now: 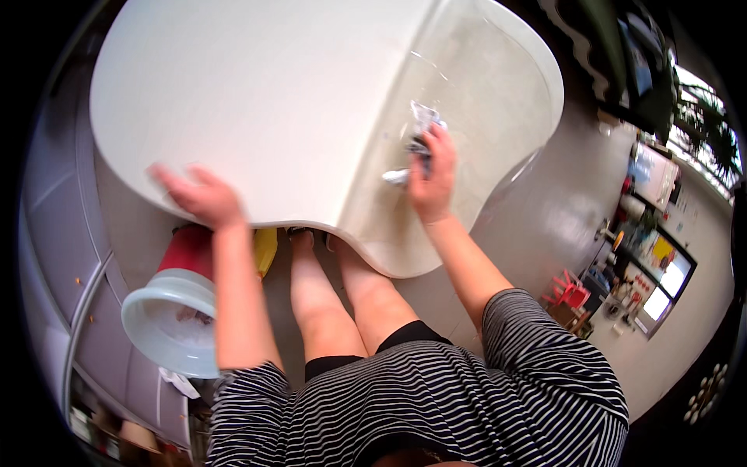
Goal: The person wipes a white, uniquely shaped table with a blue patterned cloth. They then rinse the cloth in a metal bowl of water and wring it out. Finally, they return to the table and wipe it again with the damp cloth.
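A large curved white basin or tub-like fixture [251,117] lies before me, with a smooth white section on the left and a lower, wet-looking beige section [496,105] on the right. On the beige section my right hand [435,163] grips a crumpled cloth [425,117] with light and dark patches. My left hand [201,192], blurred, is over the near left edge of the white section, fingers apart and holding nothing.
A pale blue plastic basin [140,327] with foamy contents is at the lower left, beside a red container [185,251]. Something yellow [265,251] shows below the near edge. Grey panels stand left; a red chair [567,290] and assorted items are farther right.
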`<state>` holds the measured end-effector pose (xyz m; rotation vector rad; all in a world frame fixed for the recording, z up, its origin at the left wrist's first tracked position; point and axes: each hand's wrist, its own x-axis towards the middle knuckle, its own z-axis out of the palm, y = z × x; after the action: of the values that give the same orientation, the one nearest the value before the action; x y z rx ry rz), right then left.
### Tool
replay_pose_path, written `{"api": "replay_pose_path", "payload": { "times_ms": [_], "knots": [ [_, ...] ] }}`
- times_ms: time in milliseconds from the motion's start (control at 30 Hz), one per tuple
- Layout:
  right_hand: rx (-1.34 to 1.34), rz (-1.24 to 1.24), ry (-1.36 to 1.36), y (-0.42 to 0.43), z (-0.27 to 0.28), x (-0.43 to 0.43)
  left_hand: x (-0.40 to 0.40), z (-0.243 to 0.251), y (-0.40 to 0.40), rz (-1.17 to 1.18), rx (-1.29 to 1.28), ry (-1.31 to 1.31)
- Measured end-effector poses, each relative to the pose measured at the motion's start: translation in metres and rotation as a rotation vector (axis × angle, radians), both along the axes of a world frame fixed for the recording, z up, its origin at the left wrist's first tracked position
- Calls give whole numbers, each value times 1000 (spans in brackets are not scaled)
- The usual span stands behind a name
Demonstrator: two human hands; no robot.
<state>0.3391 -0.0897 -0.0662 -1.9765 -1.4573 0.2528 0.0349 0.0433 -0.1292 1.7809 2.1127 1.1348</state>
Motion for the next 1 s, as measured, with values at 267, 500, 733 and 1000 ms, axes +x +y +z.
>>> {"api": "replay_pose_path", "payload": {
  "times_ms": [267, 500, 733, 1000],
  "knots": [
    [-173, 224, -186, -18, -64, 12, 161, 1, -101, -1023, -502, 332],
    [-319, -531, -350, -132, -52, 285, 207, -2, -127, -978, -533, 618],
    [-180, 268, -247, 40, -68, -10, 176, -15, -116, -950, -417, 698],
    [193, 148, -208, 152, -94, 163, 184, -9, -120, -946, -465, 722]
  ]
}}
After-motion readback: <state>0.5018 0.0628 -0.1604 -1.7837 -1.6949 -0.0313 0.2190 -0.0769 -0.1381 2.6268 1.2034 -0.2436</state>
